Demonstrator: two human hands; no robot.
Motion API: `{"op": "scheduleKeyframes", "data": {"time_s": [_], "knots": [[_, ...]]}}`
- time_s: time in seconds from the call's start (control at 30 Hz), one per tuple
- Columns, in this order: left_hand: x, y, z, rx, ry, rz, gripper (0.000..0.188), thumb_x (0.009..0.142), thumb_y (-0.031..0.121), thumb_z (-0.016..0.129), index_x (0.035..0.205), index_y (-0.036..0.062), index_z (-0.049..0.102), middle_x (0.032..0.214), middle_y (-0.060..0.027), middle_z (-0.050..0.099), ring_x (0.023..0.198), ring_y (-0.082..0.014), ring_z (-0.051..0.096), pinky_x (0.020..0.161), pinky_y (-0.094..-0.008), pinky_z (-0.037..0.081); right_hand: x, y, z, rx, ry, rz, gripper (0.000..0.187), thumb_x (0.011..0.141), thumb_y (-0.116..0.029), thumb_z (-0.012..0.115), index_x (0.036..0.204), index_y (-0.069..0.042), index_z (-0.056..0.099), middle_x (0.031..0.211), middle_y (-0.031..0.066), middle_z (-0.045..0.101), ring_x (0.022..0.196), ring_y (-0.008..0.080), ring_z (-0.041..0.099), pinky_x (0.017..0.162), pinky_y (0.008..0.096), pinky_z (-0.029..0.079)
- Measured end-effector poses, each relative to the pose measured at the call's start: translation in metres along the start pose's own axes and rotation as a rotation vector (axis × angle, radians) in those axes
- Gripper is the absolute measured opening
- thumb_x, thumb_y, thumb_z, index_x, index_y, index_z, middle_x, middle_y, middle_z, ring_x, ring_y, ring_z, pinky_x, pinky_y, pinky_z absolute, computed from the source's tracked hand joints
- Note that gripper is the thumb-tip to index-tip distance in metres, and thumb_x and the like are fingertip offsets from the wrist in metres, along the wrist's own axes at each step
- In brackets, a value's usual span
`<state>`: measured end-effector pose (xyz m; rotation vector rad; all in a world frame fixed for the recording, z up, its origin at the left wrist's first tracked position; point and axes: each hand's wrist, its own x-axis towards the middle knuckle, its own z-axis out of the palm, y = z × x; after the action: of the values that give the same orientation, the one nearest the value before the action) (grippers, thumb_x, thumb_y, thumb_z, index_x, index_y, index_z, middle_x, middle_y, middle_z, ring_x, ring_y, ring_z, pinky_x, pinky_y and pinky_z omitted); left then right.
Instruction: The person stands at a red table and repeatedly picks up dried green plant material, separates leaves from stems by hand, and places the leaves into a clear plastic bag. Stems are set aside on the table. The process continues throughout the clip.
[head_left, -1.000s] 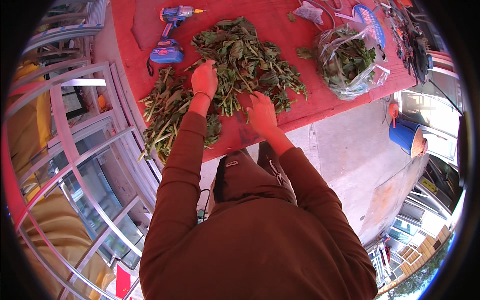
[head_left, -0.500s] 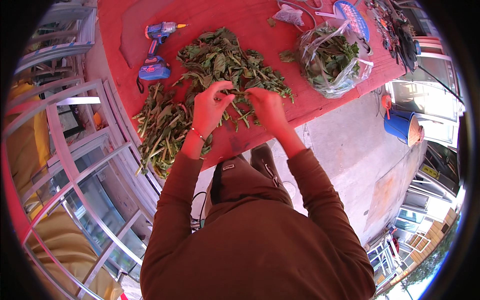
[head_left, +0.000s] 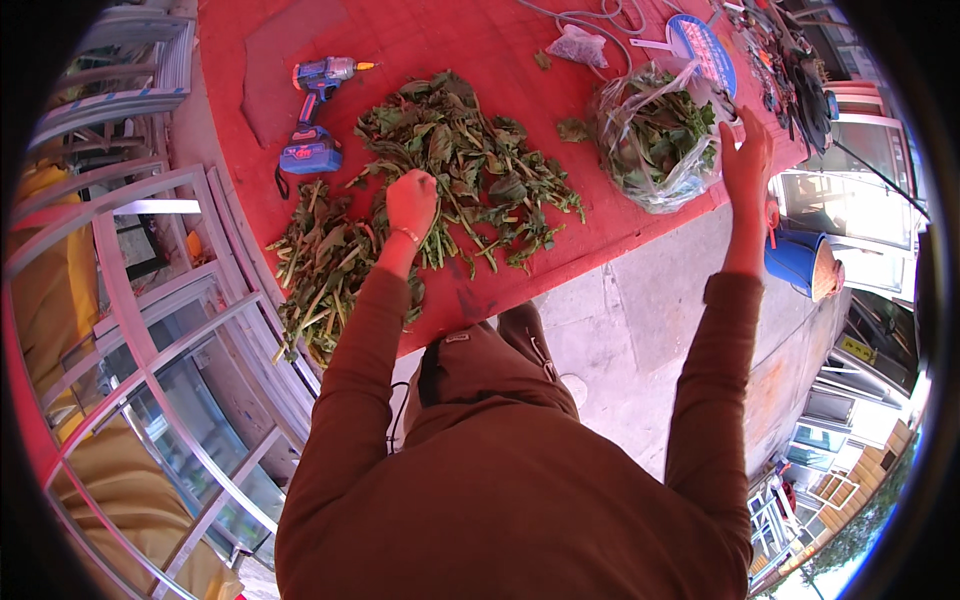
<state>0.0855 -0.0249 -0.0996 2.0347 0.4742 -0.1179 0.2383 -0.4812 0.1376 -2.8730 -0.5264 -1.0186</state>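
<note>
Greens [head_left: 668,140] lie in the clear bag [head_left: 660,195], so I judge part done; the leafy heap [head_left: 470,160] and stemmy heap [head_left: 320,270] on the red table [head_left: 440,40] remain. From afar I see the left hand [head_left: 411,205] curled closed (contents hidden from me), the right hand [head_left: 748,160] open beside the bag.

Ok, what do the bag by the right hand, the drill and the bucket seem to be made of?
Bag: thin, glossy clear plastic; leaves show through, light glints off it. Drill: probably hard plastic, blue and moulded-looking; its grey nose shines like metal. Bucket: likely plastic, smooth blue, but too small to be sure.
</note>
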Motion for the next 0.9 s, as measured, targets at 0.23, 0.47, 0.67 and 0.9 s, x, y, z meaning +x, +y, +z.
{"op": "scheduleKeyframes", "data": {"time_s": [0.23, 0.47, 0.67, 0.9], "knots": [[0.013, 0.030, 0.033, 0.275, 0.043, -0.103, 0.034, 0.087, 0.032, 0.075, 0.095, -0.0012, 0.071, 0.088, -0.0139, 0.073, 0.083, -0.0322, 0.070, 0.070, -0.0447, 0.055, -0.071, -0.138, -0.005, 0.489, -0.149, 0.303, 0.016, 0.088, -0.007, 0.070, 0.104, -0.004, 0.071, 0.120, 0.0142, 0.070, 0.112, 0.0330, 0.064, 0.096, 0.0415, 0.050], [-0.021, 0.035, 0.019, -0.690, -0.085, -0.137, 0.039, 0.089, 0.021, 0.078, 0.112, -0.0086, 0.068, 0.095, -0.0115, 0.074, 0.082, -0.0186, 0.073, 0.069, -0.0309, 0.059, -0.149, -0.234, 0.010, 0.904, -0.483, 0.599, 0.020, 0.091, -0.004, 0.069, 0.110, 0.000, 0.072, 0.115, 0.0127, 0.072, 0.105, 0.0217, 0.068, 0.087, 0.0329, 0.055], [-0.048, 0.070, -0.015, -0.758, -0.368, -0.128, 0.022, 0.093, 0.012, 0.074, 0.107, -0.0037, 0.068, 0.094, -0.0051, 0.071, 0.080, -0.0130, 0.069, 0.073, -0.0289, 0.059, -0.135, -0.284, 0.016, 1.235, -0.598, 0.794, 0.038, 0.093, -0.013, 0.070, 0.128, 0.000, 0.062, 0.121, 0.0169, 0.070, 0.111, 0.0234, 0.067, 0.085, 0.0341, 0.057], [-0.073, 0.072, -0.014, -0.817, -0.530, -0.032, 0.020, 0.097, 0.013, 0.069, 0.109, -0.0022, 0.067, 0.093, -0.0005, 0.068, 0.082, -0.0085, 0.066, 0.073, -0.0250, 0.055, -0.098, -0.289, 0.033, 1.496, -0.481, 0.933, 0.047, 0.088, -0.013, 0.077, 0.128, 0.004, 0.059, 0.108, 0.0127, 0.071, 0.093, 0.0137, 0.067, 0.077, 0.0283, 0.054]]}}
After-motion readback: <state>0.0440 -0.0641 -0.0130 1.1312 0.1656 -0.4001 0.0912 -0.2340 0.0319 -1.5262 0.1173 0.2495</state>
